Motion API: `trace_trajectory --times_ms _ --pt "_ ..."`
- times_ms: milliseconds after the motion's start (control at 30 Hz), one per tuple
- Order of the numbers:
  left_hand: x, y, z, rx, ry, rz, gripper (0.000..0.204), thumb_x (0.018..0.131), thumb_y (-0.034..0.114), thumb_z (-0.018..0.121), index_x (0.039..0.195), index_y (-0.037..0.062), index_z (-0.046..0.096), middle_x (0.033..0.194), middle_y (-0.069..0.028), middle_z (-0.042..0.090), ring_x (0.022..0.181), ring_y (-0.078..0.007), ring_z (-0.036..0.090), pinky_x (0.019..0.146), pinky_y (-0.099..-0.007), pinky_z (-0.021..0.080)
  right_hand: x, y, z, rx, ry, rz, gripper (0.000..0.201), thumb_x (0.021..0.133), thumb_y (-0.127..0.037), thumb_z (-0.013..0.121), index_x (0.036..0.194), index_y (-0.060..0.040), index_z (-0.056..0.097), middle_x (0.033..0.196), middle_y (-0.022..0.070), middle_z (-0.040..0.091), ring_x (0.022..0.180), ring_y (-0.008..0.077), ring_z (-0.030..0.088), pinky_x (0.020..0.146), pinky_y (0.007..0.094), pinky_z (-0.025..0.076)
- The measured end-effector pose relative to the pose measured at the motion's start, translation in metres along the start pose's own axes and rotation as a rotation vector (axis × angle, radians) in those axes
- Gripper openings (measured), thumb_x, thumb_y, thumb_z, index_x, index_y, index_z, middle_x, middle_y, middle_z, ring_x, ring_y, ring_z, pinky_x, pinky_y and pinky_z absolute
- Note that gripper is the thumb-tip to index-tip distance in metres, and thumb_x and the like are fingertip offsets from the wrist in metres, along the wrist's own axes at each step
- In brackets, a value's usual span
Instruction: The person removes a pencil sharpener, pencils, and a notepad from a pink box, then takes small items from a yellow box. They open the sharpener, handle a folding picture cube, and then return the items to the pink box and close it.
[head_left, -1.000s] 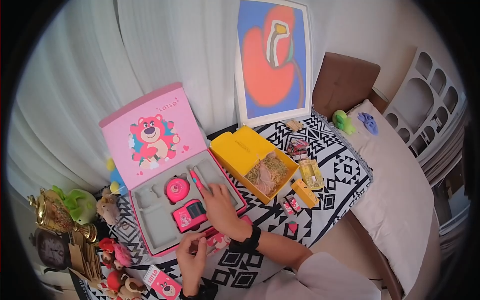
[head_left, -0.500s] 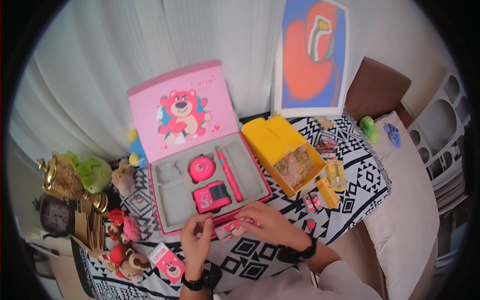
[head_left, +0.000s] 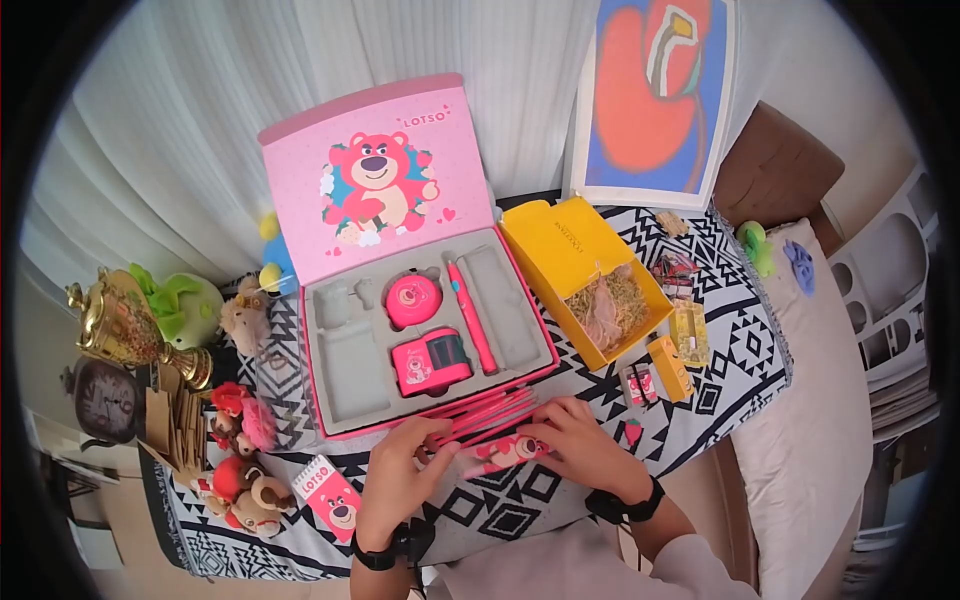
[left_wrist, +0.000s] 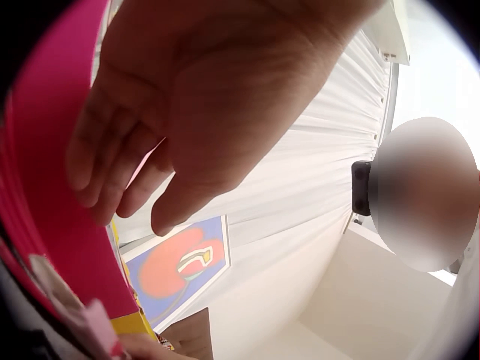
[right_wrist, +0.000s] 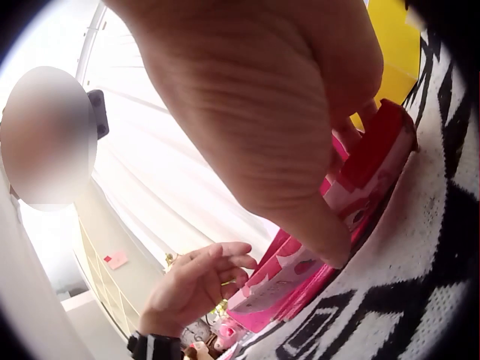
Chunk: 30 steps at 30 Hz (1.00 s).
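Observation:
In the head view my right hand grips the right end of a pink bear-printed packet; its thumb lies along the near side in the right wrist view. Pink sticks lie just behind the packet. My left hand is by the packet's left end, fingers loosely bent, with a gap to the packet in the right wrist view. The grey tray of the open pink box holds a round pink item, a pink sharpener-like item and a pink pen.
A yellow box with straw-like filling stands right of the pink box, small packs beside it. At left are a gold trophy, a clock, plush toys and a LOTSO notepad. A framed picture leans behind.
My right hand has left the pen in the tray and come down to grip the packet. The left hand stays near the packet's left end. The head view has shifted.

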<state>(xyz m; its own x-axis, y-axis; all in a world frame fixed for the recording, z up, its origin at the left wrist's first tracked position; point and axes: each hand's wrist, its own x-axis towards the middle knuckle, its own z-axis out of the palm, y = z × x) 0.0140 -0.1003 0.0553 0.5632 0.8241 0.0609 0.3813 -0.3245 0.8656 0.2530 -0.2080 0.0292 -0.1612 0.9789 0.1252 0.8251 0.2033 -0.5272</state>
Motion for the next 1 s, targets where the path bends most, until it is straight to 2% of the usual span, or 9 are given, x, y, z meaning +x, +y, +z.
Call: trace_trajectory --times_ms 233,300,367,433,500,567,667,800,1000 --pt "0.0 0.002 0.015 -0.019 -0.133 0.249 0.024 0.082 -0.004 0.059 0.105 0.0017 0.064 0.094 -0.0138 0.064 0.085 -0.0293 0.064 0.074 -0.0345 0.051 -0.014 -0.006 -0.009 0.053 -0.089 -0.011 0.033 0.079 -0.005 0.064 0.111 -0.0105 0.062 0.098 0.0073 0.059 0.099 0.0276 0.057 0.086 0.0391 0.044" --pt "0.0 0.007 0.005 -0.095 -0.335 0.159 0.039 0.081 -0.01 0.052 0.118 0.002 0.058 0.108 -0.0146 0.063 0.101 -0.028 0.062 0.086 -0.0353 0.049 -0.015 -0.014 -0.005 0.139 -0.057 0.046 0.037 0.08 -0.009 0.066 0.116 -0.0112 0.062 0.1 0.0081 0.061 0.093 0.0282 0.06 0.083 0.0379 0.047" --pt "-0.003 0.012 0.002 -0.718 -0.401 0.068 0.054 0.078 -0.012 0.051 0.13 0.0006 0.048 0.124 -0.0159 0.058 0.116 -0.0264 0.055 0.097 -0.0397 0.043 -0.011 -0.019 0.007 0.204 -0.031 -0.034 0.035 0.082 -0.01 0.065 0.117 -0.0102 0.061 0.097 0.0087 0.062 0.091 0.0289 0.06 0.081 0.0376 0.048" --pt "0.001 0.005 0.001 -0.894 -0.417 0.099 0.058 0.082 -0.004 0.057 0.136 -0.0042 0.038 0.133 -0.0215 0.05 0.122 -0.03 0.05 0.104 -0.0454 0.038 -0.003 -0.029 0.013 0.26 0.0 -0.12 0.034 0.084 -0.011 0.064 0.118 -0.0092 0.06 0.094 0.0093 0.062 0.088 0.0296 0.061 0.079 0.0374 0.049" --pt "0.006 0.006 0.0 -1.159 -0.466 0.236 0.058 0.085 0.001 0.06 0.137 -0.0038 0.036 0.132 -0.0229 0.05 0.123 -0.032 0.05 0.102 -0.0445 0.038 0.004 -0.044 0.012 0.678 -0.212 0.228 0.029 0.089 -0.014 0.061 0.117 -0.0069 0.057 0.093 0.0097 0.062 0.087 0.0321 0.06 0.079 0.0398 0.048" --pt "-0.005 0.01 0.003 -1.256 -0.404 0.073 0.046 0.085 0.009 0.068 0.125 -0.0037 0.05 0.12 -0.0194 0.058 0.111 -0.0276 0.056 0.093 -0.0363 0.043 0.016 -0.051 0.02 0.701 -0.32 0.236 0.034 0.092 -0.02 0.061 0.121 -0.0054 0.053 0.102 0.0128 0.06 0.094 0.0344 0.058 0.085 0.0404 0.047" --pt "-0.014 -0.006 -0.004 -0.879 -0.39 -0.09 0.031 0.086 0.026 0.07 0.088 -0.0033 0.061 0.08 -0.0133 0.062 0.068 -0.0245 0.058 0.062 -0.0363 0.046 0.026 -0.05 0.034 0.59 -0.27 -0.189 0.048 0.09 -0.026 0.063 0.129 -0.0029 0.047 0.122 0.0201 0.052 0.114 0.0372 0.051 0.098 0.0409 0.042" --pt "-0.015 -0.014 -0.019 -1.347 -0.199 0.058 0.034 0.088 0.026 0.066 0.076 -0.0018 0.051 0.063 -0.0109 0.051 0.055 -0.0222 0.049 0.053 -0.0373 0.041 0.035 -0.042 0.042 0.198 -0.075 -0.238 0.056 0.087 -0.025 0.061 0.128 0.008 0.044 0.125 0.0222 0.05 0.121 0.036 0.048 0.103 0.0426 0.038" --pt "-0.012 -0.013 -0.018 -1.242 -0.203 0.067 0.031 0.087 0.023 0.066 0.079 -0.0024 0.05 0.063 -0.0096 0.048 0.053 -0.0202 0.046 0.052 -0.0353 0.039 0.049 -0.034 0.048 -0.33 -0.003 -0.29 0.052 0.081 -0.012 0.051 0.127 0.0104 0.045 0.124 0.0223 0.051 0.12 0.0334 0.048 0.103 0.0435 0.037"
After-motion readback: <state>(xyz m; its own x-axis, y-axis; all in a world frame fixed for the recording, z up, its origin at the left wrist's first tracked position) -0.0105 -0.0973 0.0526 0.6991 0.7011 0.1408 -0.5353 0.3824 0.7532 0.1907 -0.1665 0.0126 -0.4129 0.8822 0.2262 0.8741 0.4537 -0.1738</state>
